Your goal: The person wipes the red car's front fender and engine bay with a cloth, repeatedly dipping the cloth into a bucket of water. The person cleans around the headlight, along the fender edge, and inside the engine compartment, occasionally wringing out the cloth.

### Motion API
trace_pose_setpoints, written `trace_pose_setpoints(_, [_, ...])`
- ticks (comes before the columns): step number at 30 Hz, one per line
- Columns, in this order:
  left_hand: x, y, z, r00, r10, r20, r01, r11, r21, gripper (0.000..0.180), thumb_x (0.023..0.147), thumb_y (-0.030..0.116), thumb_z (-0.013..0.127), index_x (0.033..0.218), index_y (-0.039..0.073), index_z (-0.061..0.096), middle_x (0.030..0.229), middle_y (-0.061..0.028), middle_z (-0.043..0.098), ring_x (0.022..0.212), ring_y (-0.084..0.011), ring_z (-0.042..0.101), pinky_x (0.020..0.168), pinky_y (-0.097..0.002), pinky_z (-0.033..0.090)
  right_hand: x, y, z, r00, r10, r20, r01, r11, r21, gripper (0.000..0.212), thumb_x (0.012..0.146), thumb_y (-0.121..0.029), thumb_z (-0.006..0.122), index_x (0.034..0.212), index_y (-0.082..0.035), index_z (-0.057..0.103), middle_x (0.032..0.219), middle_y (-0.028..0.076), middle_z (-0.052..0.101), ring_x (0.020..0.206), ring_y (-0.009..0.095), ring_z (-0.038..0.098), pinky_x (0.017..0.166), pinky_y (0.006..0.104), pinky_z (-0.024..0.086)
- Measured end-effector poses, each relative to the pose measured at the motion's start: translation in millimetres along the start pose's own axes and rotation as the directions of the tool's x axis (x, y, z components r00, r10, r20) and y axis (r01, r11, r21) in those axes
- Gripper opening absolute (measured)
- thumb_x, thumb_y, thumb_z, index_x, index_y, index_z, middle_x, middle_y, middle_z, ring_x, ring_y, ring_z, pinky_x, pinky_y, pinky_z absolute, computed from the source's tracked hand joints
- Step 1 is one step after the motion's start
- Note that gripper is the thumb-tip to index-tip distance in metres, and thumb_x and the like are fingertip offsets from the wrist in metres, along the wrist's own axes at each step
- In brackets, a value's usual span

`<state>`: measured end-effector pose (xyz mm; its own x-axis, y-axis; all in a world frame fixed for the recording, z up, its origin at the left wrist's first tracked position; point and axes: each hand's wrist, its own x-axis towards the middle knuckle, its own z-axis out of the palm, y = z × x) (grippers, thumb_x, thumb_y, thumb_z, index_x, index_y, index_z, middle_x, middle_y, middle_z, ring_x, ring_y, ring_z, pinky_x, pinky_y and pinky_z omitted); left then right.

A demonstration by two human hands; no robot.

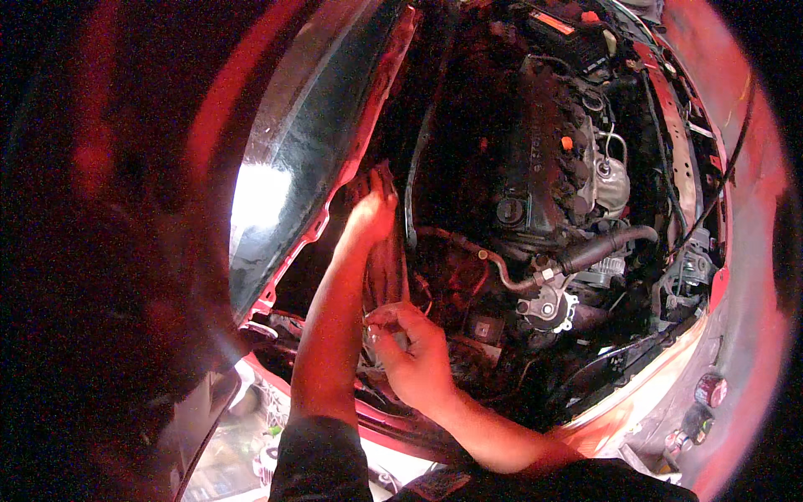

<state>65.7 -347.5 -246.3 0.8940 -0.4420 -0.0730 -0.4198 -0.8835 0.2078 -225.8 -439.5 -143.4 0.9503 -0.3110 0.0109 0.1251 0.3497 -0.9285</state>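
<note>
My left hand point(372, 214) reaches deep into the gap between the windshield point(305, 142) and the engine. Its fingers are in shadow at the far end of a long dark strip-like panel point(386, 266), so their grip does not show. Closer to me, my right hand point(411, 350) is at the near end of that panel. Thumb and index finger are pressed together there; whatever they pinch is too small and dim to name. Both forearms are bare and lit red.
To the right lies the engine, with a black cover point(535, 142), an oil cap point(509, 211) and a thick black hose point(606, 248). A battery point(565, 38) sits at the far end. A red body edge point(320, 224) with clips borders the windshield. Cans point(711, 390) stand lower right.
</note>
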Motion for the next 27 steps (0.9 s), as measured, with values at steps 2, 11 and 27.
trace_pose_setpoints(2, [17.4,0.8,1.0,1.0,-0.019,-0.001,0.019,0.999,0.026,0.078,0.099,0.037,0.044,0.153,-0.012,0.015,0.141,-0.0391,0.045,0.138,-0.0536,0.035,0.117,-0.056,0.026,-1.7,0.8,0.6,1.0,0.006,0.014,-0.006,1.0,0.005,0.012,0.092,0.0,0.063,0.103,-0.001,0.065,0.094,0.005,0.066,0.084,0.01,0.062,0.076,0.0263,0.049])
trace_pose_setpoints(11, [-36.3,36.6,-16.5,0.967,-0.173,-0.187,0.182,0.983,0.035,0.054,0.097,0.037,0.05,0.132,-0.003,0.052,0.108,-0.0296,0.067,0.096,-0.0485,0.066,0.083,-0.0557,0.053,1.4,3.0,3.1,0.999,-0.028,-0.04,0.028,1.0,0.006,0.008,0.094,-0.002,0.061,0.101,0.0,0.064,0.093,0.003,0.066,0.083,0.008,0.06,0.077,0.0249,0.049])
trace_pose_setpoints(27, [-239.5,78.1,-104.1,0.656,-0.412,-0.632,0.16,0.894,-0.418,0.013,0.093,0.014,0.064,0.093,0.001,0.066,0.087,-0.0113,0.067,0.081,-0.0255,0.064,0.078,-0.0368,0.051,-3.7,-0.9,15.0,0.974,-0.102,0.2,0.194,0.83,-0.523,0.067,0.081,-0.015,0.068,0.143,-0.002,0.044,0.141,0.023,0.048,0.128,0.042,0.047,0.109,0.0506,0.038])
